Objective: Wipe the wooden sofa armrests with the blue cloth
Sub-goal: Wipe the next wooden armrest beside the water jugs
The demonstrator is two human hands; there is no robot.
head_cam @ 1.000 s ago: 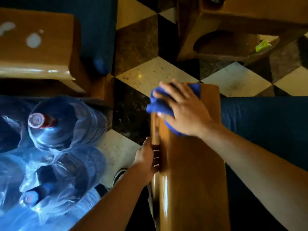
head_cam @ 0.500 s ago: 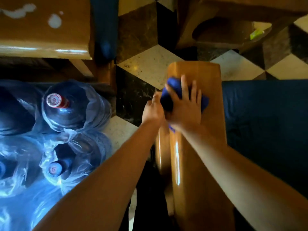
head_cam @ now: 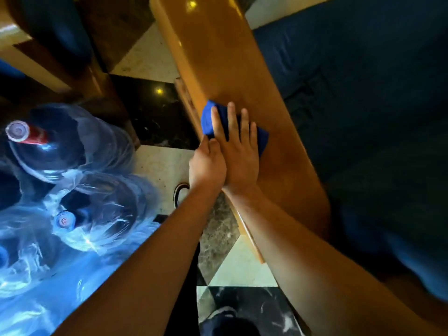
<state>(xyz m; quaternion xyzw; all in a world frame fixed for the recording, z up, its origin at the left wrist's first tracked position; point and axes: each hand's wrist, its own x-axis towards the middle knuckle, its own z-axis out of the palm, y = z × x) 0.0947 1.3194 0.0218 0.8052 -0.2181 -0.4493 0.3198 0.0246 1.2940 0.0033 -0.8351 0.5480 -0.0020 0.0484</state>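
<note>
A glossy wooden sofa armrest [head_cam: 218, 52] runs diagonally from the top centre down to the right. The blue cloth [head_cam: 209, 120] lies bunched on its left half, near the middle of its length. My right hand [head_cam: 238, 151] lies flat on the cloth with fingers spread, pressing it against the wood. My left hand [head_cam: 206, 163] sits against the armrest's left edge, touching the right hand's thumb side; its fingers curl over the edge below the cloth and what they grip is hidden.
The dark blue sofa cushion [head_cam: 363, 105] fills the right. Large water bottles wrapped in clear plastic [head_cam: 72, 166] stand on the left. A second wooden armrest [head_cam: 14, 44] and a blue cushion are at the top left. Checkered floor tiles [head_cam: 155, 110] lie between.
My right hand has drawn the cloth back along the armrest from its far end toward the middle. My left hand has moved up beside it. The view has tilted.
</note>
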